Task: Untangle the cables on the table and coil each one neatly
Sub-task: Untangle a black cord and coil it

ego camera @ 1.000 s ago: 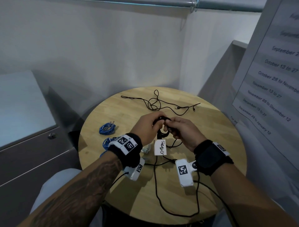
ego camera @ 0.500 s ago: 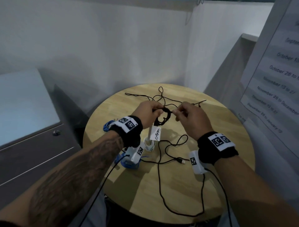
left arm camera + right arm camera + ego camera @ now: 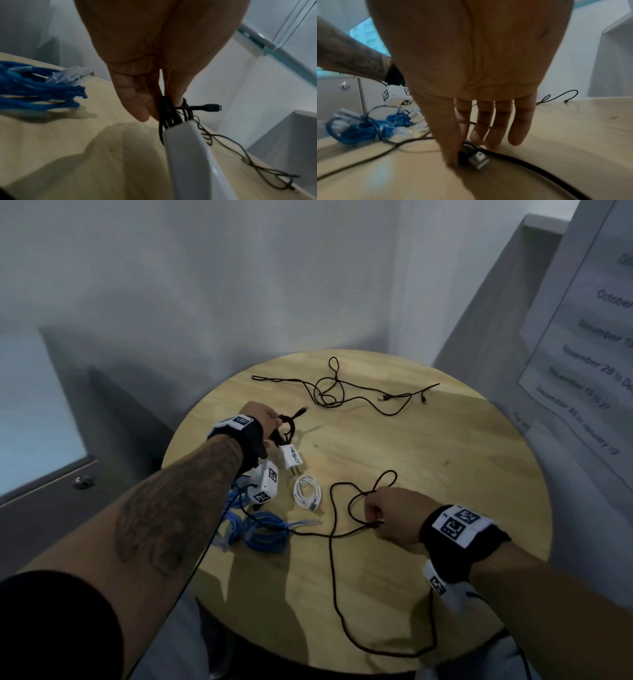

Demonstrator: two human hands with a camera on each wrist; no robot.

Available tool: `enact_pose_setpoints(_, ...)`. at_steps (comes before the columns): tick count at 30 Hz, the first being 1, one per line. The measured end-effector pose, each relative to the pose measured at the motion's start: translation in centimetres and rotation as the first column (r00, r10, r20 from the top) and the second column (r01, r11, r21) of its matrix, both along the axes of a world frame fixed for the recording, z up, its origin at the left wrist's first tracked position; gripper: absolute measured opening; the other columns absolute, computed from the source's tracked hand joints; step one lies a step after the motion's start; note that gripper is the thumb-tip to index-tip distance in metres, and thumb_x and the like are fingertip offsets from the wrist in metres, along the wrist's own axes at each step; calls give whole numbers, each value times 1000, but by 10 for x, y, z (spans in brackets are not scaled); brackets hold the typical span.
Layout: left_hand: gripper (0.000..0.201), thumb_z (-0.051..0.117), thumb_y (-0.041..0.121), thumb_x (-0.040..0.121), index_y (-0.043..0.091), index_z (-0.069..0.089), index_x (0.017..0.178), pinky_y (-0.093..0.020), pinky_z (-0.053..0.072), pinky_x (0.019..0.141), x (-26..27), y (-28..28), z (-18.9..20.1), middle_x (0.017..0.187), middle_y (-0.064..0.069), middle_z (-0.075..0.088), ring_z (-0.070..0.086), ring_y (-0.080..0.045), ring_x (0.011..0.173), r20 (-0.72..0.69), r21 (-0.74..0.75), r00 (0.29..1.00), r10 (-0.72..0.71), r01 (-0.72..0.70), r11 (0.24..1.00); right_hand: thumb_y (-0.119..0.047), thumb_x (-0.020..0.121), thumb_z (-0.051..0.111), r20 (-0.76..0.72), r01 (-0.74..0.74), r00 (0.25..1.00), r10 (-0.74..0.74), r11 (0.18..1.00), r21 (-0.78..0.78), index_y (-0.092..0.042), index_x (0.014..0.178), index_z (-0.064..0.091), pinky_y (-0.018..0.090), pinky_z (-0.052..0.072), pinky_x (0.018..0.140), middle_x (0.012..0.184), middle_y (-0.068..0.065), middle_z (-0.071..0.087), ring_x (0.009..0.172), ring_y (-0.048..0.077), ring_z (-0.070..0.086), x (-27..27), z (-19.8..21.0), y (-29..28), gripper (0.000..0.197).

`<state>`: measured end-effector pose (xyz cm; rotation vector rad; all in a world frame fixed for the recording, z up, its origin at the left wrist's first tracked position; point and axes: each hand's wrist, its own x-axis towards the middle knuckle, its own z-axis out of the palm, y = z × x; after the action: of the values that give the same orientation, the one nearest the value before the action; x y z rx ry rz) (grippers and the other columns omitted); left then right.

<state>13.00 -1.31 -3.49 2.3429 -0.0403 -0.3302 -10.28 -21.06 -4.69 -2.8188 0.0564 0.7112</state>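
Hands now apart: the left hand [image 3: 262, 419] grips the coiled black charger cable [image 3: 287, 429], lowered toward the table [image 3: 445, 474], finished by the look of it, while the right hand [image 3: 390, 517] pinches the loose black cable's USB plug [image 3: 477, 158].

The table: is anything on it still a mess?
Yes. At the table's far edge a thin black cable lies knotted and loose, unlike the coiled white cable and blue cables.
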Motion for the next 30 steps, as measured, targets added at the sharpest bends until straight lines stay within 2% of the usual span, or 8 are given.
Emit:
enact_pose_setpoints(3,24,60,15,95,2,70,113,-39,54,92,3,-1,-10,115,-18,68,64,-30,98,-37,233,987,-154,158,960,-10,93,56,-26,52,998,-52,999,-15,-23,93,53,33,44,70,103,3,61,87,24,56,5,-3,-10,13)
enact_pose_setpoints(7,24,59,30,96,7,66,97,-36,49,81,-3,-9,-4,98,-13,64,60,-30,89,-19,447,975,-220,205,871,-14,95,55,-20,158,987,-157,986,51,-25,94,57,35,46,77,99,0,59,90,23,56,9,23,-29,10)
enact_pose_setpoints(11,46,64,34,91,11,54,130,-33,44,97,-17,-26,24,137,-12,48,55,-30,116,210,90,964,-161,145,985,-16,91,70,176,266,928,-327,916,301,-19,90,71,31,49,70,83,-3,72,78,16,66,-3,73,-58,3)
enact_pose_setpoints(14,32,64,31,92,14,60,118,-25,42,90,-54,-41,68,120,-2,57,56,-16,103,380,-237,913,-150,252,938,-11,93,66,225,324,837,-499,782,532,-15,91,73,30,50,67,79,-3,77,70,13,65,-20,95,-77,8)
enact_pose_setpoints(17,19,60,29,95,12,64,103,-21,45,67,-99,-51,99,93,2,64,58,-11,78,350,-418,912,-216,358,835,-3,96,56,132,318,717,-684,490,812,-6,94,71,28,38,57,71,3,73,61,16,48,-30,105,-84,15)
enact_pose_setpoints(20,16,58,30,96,16,65,101,-21,50,68,-134,-60,104,92,2,69,64,-10,77,297,-401,838,-458,545,736,-1,96,51,53,234,703,-709,302,924,-7,92,68,25,25,51,69,6,67,55,13,35,-32,114,-77,19)
enact_pose_setpoints(24,8,60,15,96,10,63,101,-33,54,80,-159,-66,84,85,-8,71,68,-22,76,158,-356,682,-714,714,603,-1,98,46,122,79,638,-761,222,972,-8,88,66,22,22,45,63,5,61,47,10,33,-27,120,-67,23)
enact_pose_setpoints(30,14,59,12,96,0,65,96,-36,52,69,-140,-29,65,68,-9,59,59,-22,62,43,-403,787,-615,577,710,-14,100,51,18,-7,285,-958,17,1000,-20,88,61,17,24,38,59,-5,49,46,4,37,-26,123,-86,16)
